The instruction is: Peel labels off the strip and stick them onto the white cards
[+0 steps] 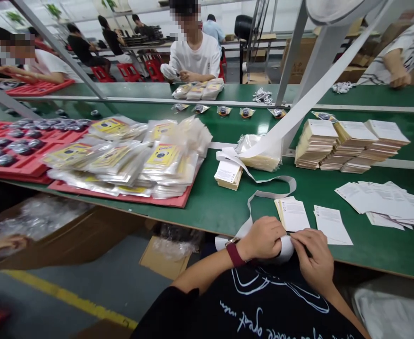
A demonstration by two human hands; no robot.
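Left hand [261, 239], wearing a maroon-strapped wristwatch [234, 251], and right hand [314, 258] close together, fingers [300, 241] of both curled and pinching a looped white paper strip [285, 248] at the near edge of a green workbench [376, 252], just beside a small stack of printed cards [291, 214] and a loose printed sheet [332, 225].

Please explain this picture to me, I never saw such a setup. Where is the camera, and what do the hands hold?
There is one view, from a camera worn on the person's head, looking down at their own hands. The left hand and right hand both hold a white paper strip, which loops across the green bench. On the bench lie stacked cards, loose white sheets, and plastic packets on a red tray. A co-worker sits across the bench.
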